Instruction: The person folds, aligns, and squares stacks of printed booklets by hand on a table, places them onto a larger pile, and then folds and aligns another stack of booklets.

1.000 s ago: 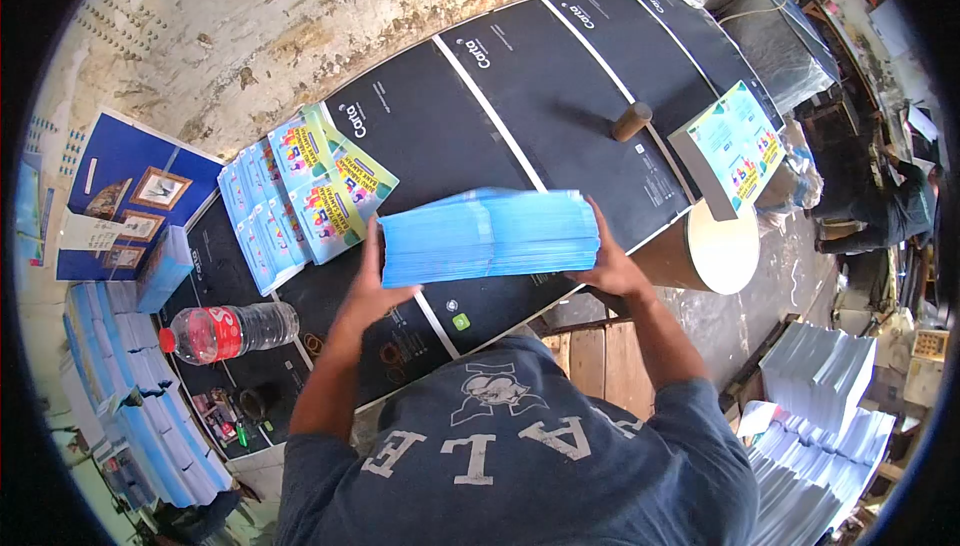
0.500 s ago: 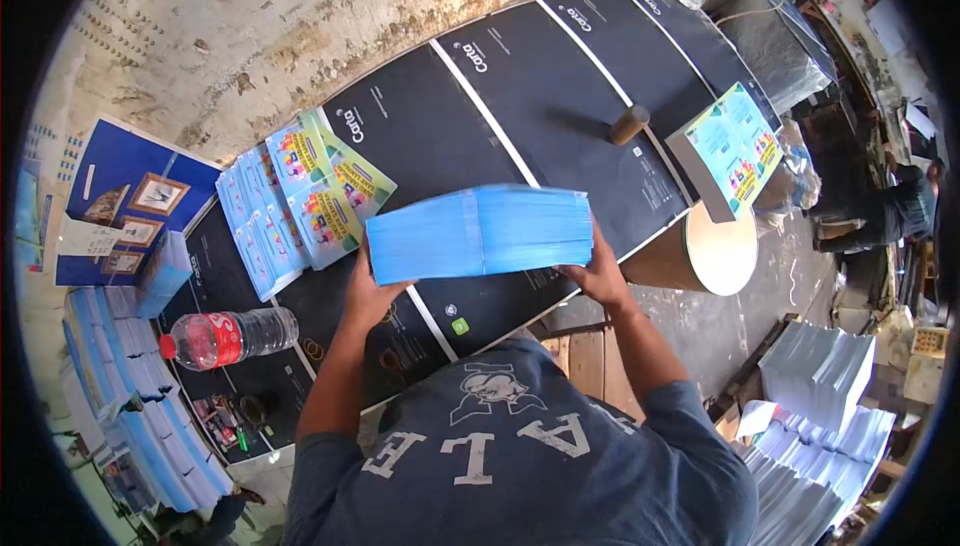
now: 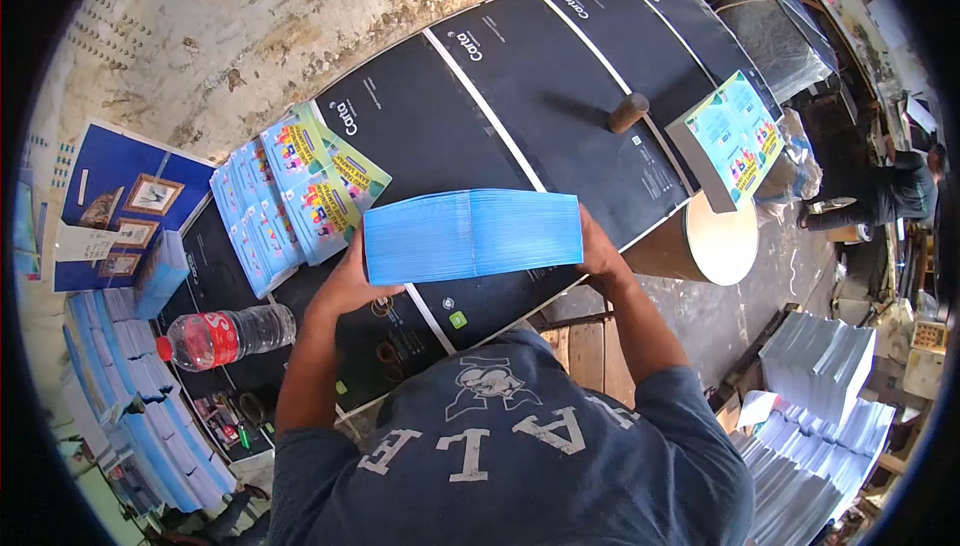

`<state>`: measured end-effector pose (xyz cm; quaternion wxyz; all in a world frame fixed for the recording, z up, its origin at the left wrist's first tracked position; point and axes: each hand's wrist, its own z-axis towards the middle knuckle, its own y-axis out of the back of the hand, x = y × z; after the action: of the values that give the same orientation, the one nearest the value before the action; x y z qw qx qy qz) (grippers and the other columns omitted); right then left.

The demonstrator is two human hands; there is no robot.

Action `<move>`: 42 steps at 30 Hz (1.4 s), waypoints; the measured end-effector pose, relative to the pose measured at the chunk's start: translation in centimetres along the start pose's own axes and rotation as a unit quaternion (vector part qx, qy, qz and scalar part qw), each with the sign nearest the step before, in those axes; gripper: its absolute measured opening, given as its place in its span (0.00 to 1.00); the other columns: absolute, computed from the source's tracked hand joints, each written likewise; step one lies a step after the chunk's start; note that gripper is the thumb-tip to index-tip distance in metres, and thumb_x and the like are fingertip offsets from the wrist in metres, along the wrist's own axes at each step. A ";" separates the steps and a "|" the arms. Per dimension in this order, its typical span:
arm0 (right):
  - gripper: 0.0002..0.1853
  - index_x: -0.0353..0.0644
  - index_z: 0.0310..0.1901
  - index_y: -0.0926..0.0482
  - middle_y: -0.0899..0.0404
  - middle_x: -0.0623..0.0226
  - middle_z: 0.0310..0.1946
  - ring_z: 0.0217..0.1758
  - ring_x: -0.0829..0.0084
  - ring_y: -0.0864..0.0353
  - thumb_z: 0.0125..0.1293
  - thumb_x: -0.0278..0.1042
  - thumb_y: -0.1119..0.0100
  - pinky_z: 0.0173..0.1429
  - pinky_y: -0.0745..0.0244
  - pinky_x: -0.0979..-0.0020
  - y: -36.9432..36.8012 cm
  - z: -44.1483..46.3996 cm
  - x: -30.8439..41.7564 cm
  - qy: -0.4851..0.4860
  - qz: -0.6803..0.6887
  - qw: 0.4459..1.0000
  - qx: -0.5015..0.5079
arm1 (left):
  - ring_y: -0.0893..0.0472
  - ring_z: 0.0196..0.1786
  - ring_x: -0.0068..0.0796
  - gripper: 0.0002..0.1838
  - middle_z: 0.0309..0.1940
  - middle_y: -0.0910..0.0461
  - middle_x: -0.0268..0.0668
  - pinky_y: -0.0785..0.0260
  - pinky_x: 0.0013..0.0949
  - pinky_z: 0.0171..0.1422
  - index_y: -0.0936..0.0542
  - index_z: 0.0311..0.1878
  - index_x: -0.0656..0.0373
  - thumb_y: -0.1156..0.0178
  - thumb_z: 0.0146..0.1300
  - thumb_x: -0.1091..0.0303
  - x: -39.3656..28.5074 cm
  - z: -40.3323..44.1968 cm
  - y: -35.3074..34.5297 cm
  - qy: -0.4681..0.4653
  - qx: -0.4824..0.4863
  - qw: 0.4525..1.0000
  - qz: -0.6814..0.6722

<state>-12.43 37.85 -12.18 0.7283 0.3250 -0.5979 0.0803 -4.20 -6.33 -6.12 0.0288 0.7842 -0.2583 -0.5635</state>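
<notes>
A thick stack of blue-edged paper sheets (image 3: 472, 237) is held level between my two hands, over the front part of the black table (image 3: 500, 66). My left hand (image 3: 350, 281) grips the stack's left end, with the fingers partly hidden behind it. At the opposite end my right hand (image 3: 602, 249) is closed on the stack, its fingertips mostly out of sight. Just left of my left hand lie fanned piles of colourful printed booklets (image 3: 300, 186). Another stack with a printed cover (image 3: 735, 141) sits at the table's right edge.
A plastic bottle (image 3: 230, 336) lies on its side at the left. A wooden cylinder (image 3: 628, 113) stands toward the right of the table. Beyond the edge is a round drum (image 3: 722, 246). Paper piles (image 3: 815, 366) rise at lower right. A person (image 3: 905, 186) is at far right.
Both hands have shifted slightly left with the paper stack. Its front edge looks more even and squared than before. The person at far right has changed posture.
</notes>
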 end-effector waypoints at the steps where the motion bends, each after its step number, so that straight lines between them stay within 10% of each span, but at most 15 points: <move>1: 0.42 0.36 0.69 0.38 0.23 0.48 0.59 0.64 0.51 0.24 0.56 0.42 0.28 0.68 0.32 0.55 -0.1 0.0 -0.1 0.002 0.002 1.000 -0.004 | 0.47 0.81 0.43 0.76 0.79 0.50 0.53 0.53 0.44 0.82 0.66 0.81 0.59 0.16 0.39 0.65 -2.3 -0.4 1.1 -0.001 0.001 1.000 0.005; 8: 0.27 0.38 0.58 0.30 0.20 0.49 0.50 0.55 0.46 0.19 0.59 0.38 0.33 0.59 0.26 0.56 -1.0 -0.6 0.5 -0.011 0.018 0.997 -0.073 | 0.55 0.82 0.56 0.75 0.80 0.55 0.58 0.63 0.58 0.83 0.54 0.80 0.62 0.20 0.36 0.37 -13.5 4.8 -5.2 -0.223 -0.144 0.862 0.431; 10: 0.28 0.38 0.59 0.30 0.22 0.46 0.53 0.57 0.45 0.21 0.59 0.38 0.33 0.60 0.27 0.54 -0.8 -0.5 1.8 -0.019 -0.004 0.994 -0.105 | 0.48 0.80 0.56 0.69 0.77 0.48 0.54 0.63 0.64 0.81 0.48 0.79 0.62 0.25 0.41 0.33 -14.2 6.0 -7.1 -0.124 0.014 0.873 0.472; 20: 0.37 0.38 0.69 0.33 0.31 0.50 0.69 0.73 0.51 0.32 0.58 0.33 0.31 0.75 0.37 0.52 2.4 0.2 13.7 -0.025 -0.373 0.910 -0.181 | 0.41 0.77 0.46 0.57 0.73 0.40 0.47 0.57 0.57 0.82 0.44 0.76 0.64 0.27 0.45 0.52 -10.8 3.9 -8.3 -0.210 -0.097 0.845 0.481; 26: 0.65 0.39 0.77 0.45 0.49 0.54 0.80 0.84 0.57 0.56 0.42 0.67 0.24 0.82 0.60 0.44 -3.6 3.9 15.3 -0.015 -0.484 0.871 0.088 | 0.37 0.73 0.46 0.56 0.68 0.34 0.46 0.54 0.55 0.81 0.41 0.75 0.65 0.26 0.44 0.50 -11.0 4.1 -8.0 -0.226 -0.108 0.840 0.481; 29: 0.56 0.42 0.73 0.38 0.29 0.57 0.66 0.72 0.58 0.33 0.42 0.55 0.22 0.77 0.46 0.49 -1.8 4.9 14.6 -0.032 -0.495 0.864 0.082 | 0.33 0.68 0.44 0.55 0.62 0.31 0.45 0.45 0.53 0.76 0.39 0.74 0.65 0.26 0.45 0.51 -10.2 4.5 -8.0 -0.232 -0.116 0.839 0.479; 39: 0.43 0.41 0.63 0.28 0.23 0.60 0.53 0.60 0.59 0.26 0.44 0.48 0.23 0.67 0.37 0.57 -1.0 5.8 14.0 -0.039 -0.406 0.906 0.116 | 0.15 0.46 0.52 0.28 0.41 0.15 0.48 0.26 0.52 0.51 0.26 0.48 0.59 0.27 0.52 0.52 -12.6 6.1 -7.0 -0.145 -0.038 0.884 0.443; 42: 0.44 0.37 0.64 0.32 0.26 0.55 0.53 0.58 0.56 0.24 0.47 0.48 0.23 0.67 0.36 0.51 -1.7 5.0 16.0 0.111 -0.530 0.821 -0.180 | 0.15 0.44 0.57 0.29 0.39 0.15 0.53 0.24 0.54 0.48 0.27 0.46 0.61 0.27 0.51 0.50 -15.3 6.1 -6.7 -0.057 -0.073 0.900 0.427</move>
<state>-11.29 29.32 2.36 0.7657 0.4438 -0.2518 -0.3916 -10.72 7.63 2.76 0.3089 0.5608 -0.5275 -0.5585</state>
